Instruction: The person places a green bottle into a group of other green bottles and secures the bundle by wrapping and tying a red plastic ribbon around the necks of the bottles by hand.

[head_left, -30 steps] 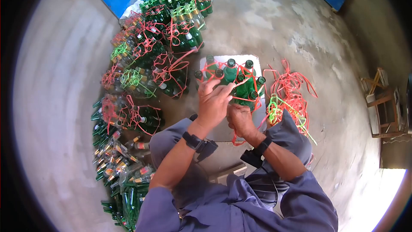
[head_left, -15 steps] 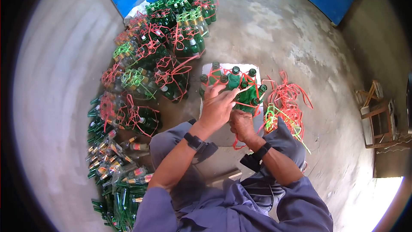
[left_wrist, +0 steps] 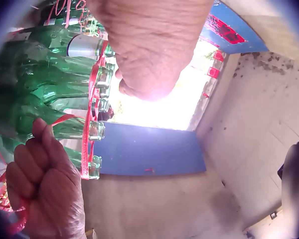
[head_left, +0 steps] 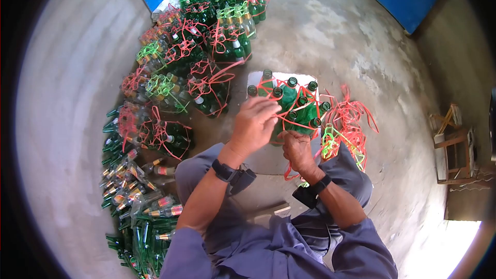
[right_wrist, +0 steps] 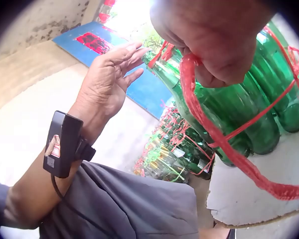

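A cluster of several green glass bottles (head_left: 289, 95) stands upright on a white-topped board (right_wrist: 254, 184), red plastic strap (right_wrist: 239, 154) wound around the necks and bodies. My right hand (head_left: 298, 150) is at the near side of the cluster, fingers curled, pinching the strap between thumb and forefinger; a loose length hangs below it. Beside the bottle necks on the left, my left hand (head_left: 253, 124) has its fingers extended and holds nothing. The right wrist view shows this left hand (right_wrist: 107, 82) with its fingertips close to a bottle mouth.
Bundles of strapped bottles (head_left: 201, 36) crowd the floor to the left, with loose bottles (head_left: 139, 191) lying nearer. A tangled pile of red and green strap (head_left: 349, 119) lies right of the board. A wooden frame (head_left: 454, 147) stands by the right wall.
My left hand has drawn back leftward from the strap across the bottle necks, its fingers lifting off. My right hand keeps its pinch at the near side. The head view has shifted slightly.
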Demonstrator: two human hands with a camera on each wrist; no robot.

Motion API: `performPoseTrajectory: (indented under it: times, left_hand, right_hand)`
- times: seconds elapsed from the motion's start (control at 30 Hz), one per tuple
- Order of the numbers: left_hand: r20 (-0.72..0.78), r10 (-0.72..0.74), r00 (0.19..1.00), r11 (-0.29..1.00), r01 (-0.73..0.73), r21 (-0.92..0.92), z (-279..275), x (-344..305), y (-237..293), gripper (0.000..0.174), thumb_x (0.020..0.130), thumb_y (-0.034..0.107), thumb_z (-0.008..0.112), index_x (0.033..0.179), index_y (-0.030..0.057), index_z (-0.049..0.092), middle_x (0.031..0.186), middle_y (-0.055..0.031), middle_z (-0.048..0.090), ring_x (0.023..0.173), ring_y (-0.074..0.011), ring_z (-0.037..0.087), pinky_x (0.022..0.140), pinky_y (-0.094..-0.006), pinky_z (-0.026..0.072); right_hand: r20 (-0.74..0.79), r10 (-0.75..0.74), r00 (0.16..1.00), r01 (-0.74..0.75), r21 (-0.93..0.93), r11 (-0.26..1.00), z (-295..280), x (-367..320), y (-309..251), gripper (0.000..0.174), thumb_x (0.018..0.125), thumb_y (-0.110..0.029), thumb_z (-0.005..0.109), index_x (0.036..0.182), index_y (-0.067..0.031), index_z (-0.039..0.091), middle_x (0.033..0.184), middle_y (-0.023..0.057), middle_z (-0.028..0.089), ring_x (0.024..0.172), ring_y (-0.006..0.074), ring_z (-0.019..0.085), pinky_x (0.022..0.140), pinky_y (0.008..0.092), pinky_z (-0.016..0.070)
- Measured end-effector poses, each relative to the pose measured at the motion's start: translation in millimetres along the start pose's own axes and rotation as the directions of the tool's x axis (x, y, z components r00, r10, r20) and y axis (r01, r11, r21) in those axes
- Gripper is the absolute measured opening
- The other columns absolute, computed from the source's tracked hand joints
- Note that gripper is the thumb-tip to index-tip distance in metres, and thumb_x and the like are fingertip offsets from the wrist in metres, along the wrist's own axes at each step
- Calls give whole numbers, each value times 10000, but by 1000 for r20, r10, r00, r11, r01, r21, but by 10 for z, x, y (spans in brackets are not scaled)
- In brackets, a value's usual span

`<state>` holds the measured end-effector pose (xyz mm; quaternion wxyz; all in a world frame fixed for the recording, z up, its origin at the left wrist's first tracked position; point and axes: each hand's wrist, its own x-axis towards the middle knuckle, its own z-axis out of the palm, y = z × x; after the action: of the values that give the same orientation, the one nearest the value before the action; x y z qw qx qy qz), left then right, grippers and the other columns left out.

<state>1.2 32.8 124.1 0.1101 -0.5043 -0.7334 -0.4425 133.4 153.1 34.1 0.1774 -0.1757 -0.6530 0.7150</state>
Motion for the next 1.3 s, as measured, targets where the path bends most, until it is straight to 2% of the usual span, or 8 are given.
performPoseTrajectory:
  times: [0.1,0.23,0.27,0.3,0.4,0.67,0.9,1.3]
  left_hand:
    - [42,43,998,998,-45,52,111,22,48,290,809,96,736,1098,85,737,1111,-63,741,1129,-289,626,1017,-451,443]
    - [52,19,998,998,-22,66,228,5,7,325,792,72,712,1114,109,739,1095,-54,740,1149,-274,594,1035,-468,386]
    - [58,30,998,997,-34,75,223,7,7,360,774,54,704,1128,108,733,1092,-53,739,1152,-275,586,1031,-466,388]
    - [65,39,997,995,-45,84,218,6,5,395,755,36,695,1142,107,728,1088,-53,737,1155,-275,578,1028,-465,389]
    - [83,40,996,994,-47,94,187,-5,-7,443,728,13,680,1161,102,717,1040,-52,728,1111,-284,567,1025,-459,392]
    - [65,-5,998,1000,4,14,195,21,-32,362,771,14,678,1121,99,722,934,-63,720,1027,-285,588,995,-446,398]
    - [113,-111,987,984,94,149,275,168,-33,56,788,122,677,779,128,732,751,-93,692,802,-312,650,870,-441,393]
    - [108,-223,969,942,185,281,424,213,-89,127,785,155,658,675,130,717,674,-111,667,717,-310,646,792,-437,382]
  right_hand:
    - [-102,60,993,-66,-57,996,31,-38,-150,238,961,-146,549,800,-9,659,587,-60,451,462,37,356,429,255,260]
    - [-97,-241,966,180,-421,889,26,-90,-276,212,954,-79,545,794,43,612,591,95,493,538,135,460,519,354,392]
    - [-48,-280,959,211,-539,815,-10,-99,-331,176,947,-38,583,787,36,594,623,198,497,514,251,508,535,391,424]
    - [-40,-285,958,218,-543,811,-30,-98,-390,176,947,-38,583,787,36,594,623,198,497,514,251,508,535,391,424]
    - [68,-351,934,313,-633,708,-49,-123,-660,205,929,-26,630,761,9,518,684,241,548,705,480,569,541,475,431]
    - [209,-425,881,433,-718,545,-95,-131,-670,157,874,14,639,773,-14,522,697,191,548,672,418,609,570,482,463]
    - [242,-444,863,465,-724,509,-70,-124,-468,127,811,17,658,790,-38,545,713,178,577,678,397,627,581,476,489]
    - [308,-448,839,508,-740,441,18,-93,-692,153,816,9,666,791,-30,520,714,176,574,673,393,625,572,483,486]
